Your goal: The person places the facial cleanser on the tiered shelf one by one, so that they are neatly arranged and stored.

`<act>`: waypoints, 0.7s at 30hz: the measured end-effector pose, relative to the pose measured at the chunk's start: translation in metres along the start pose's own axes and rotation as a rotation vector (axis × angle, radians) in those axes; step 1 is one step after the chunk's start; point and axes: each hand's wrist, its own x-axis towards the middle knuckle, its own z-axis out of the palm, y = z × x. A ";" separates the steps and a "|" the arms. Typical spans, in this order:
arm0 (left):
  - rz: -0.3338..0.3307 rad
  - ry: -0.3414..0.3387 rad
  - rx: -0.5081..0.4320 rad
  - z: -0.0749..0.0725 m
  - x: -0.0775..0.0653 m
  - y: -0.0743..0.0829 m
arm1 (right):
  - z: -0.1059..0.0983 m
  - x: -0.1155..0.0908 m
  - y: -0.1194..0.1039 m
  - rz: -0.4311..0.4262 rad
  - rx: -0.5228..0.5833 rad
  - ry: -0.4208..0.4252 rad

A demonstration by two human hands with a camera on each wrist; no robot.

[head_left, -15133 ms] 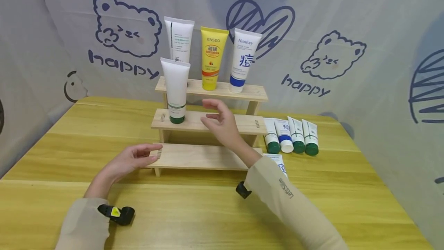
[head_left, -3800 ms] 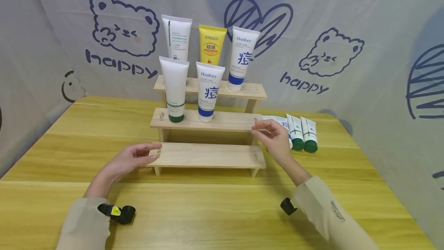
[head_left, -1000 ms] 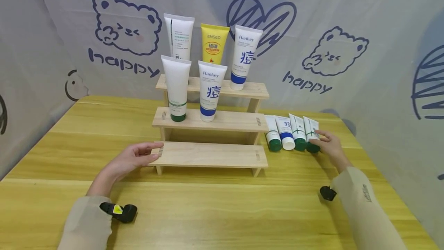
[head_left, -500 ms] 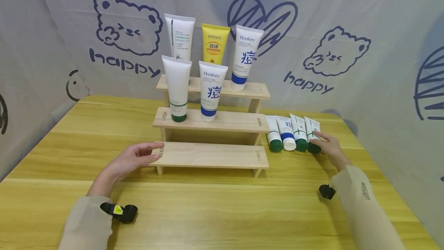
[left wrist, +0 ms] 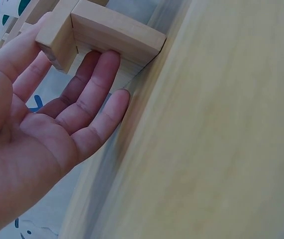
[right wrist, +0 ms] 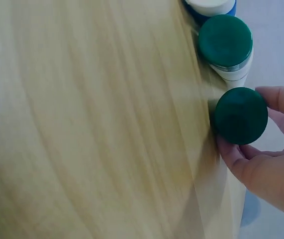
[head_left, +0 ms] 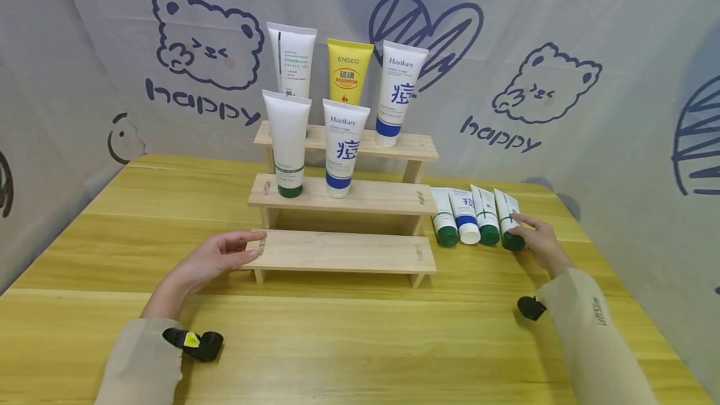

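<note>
A three-tier wooden stand [head_left: 343, 252] stands mid-table. My left hand [head_left: 216, 257] rests on the left end of its bottom shelf [left wrist: 112, 32], thumb on top and straight fingers [left wrist: 89, 87] underneath. My right hand [head_left: 537, 244] grips the rightmost lying tube [head_left: 508, 217], a white one. In the right wrist view the fingers [right wrist: 261, 149] curl round its green cap [right wrist: 239, 115]. Three more tubes lie left of it: a green-capped one [head_left: 485, 220], a white-capped blue one [head_left: 464, 220] and another green-capped one [head_left: 444, 224].
The top shelf holds a white tube [head_left: 291, 58], a yellow tube [head_left: 349, 70] and a blue-printed tube [head_left: 400, 92]. On the middle shelf stand a green-capped tube [head_left: 287, 142] and another blue-printed tube [head_left: 344, 145]. A printed cloth backdrop [head_left: 562, 49] closes in the wooden table [head_left: 337, 342].
A blue-printed tube now stands on the middle shelf. My right hand has moved to the row of lying tubes and closed round the rightmost one's cap. The left hand has stayed put.
</note>
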 end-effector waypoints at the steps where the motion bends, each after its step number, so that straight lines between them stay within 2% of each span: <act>1: 0.003 -0.001 -0.006 0.000 0.000 0.000 | 0.000 0.000 0.000 0.001 -0.004 -0.005; 8: 0.012 -0.005 -0.013 0.000 0.000 0.001 | -0.004 0.001 -0.003 0.036 0.011 -0.061; 13: 0.007 -0.003 -0.001 0.000 0.000 0.001 | -0.006 -0.002 -0.004 0.019 0.019 -0.075; 16: 0.005 -0.001 0.003 0.000 0.000 0.001 | -0.007 -0.004 -0.005 0.009 0.058 -0.075; 21: 0.006 -0.002 -0.007 0.000 0.000 0.000 | -0.007 -0.006 -0.009 0.010 0.186 -0.064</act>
